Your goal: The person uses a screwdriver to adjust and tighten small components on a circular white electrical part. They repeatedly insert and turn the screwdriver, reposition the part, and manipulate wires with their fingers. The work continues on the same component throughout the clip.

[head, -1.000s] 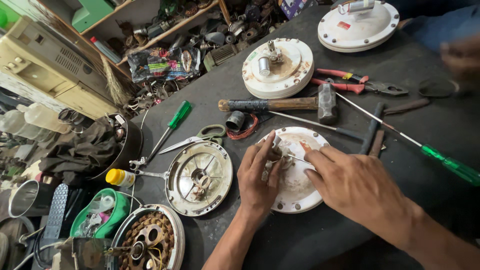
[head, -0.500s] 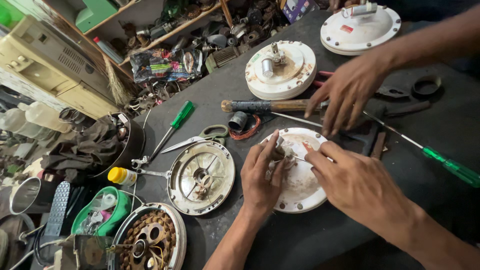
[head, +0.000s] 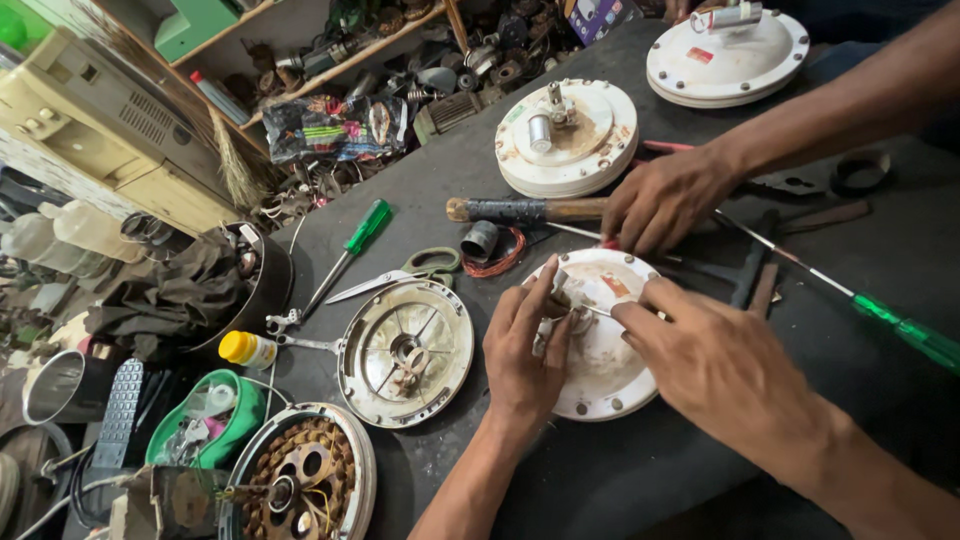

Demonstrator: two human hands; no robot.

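Two hands are set on the white round motor cover (head: 600,370), which lies flat on the dark bench directly under them. Left hand (head: 522,350) is laid on the cover's left part, fingers half curled, thumb and forefinger pinched on a small pale fitting (head: 560,300) near the centre. Right hand (head: 720,365) is placed on the cover's right side, fingers bent, a thin metal rod (head: 597,312) nipped at the fingertips and pointed at the same fitting. Just beyond both hands, a co-worker's hand (head: 665,200) is spread on the bench, touching the hammer (head: 530,210). Left of the left hand, an open metal housing (head: 405,350) is seen; further left, scissors (head: 400,275) and a green-handled screwdriver (head: 350,245).
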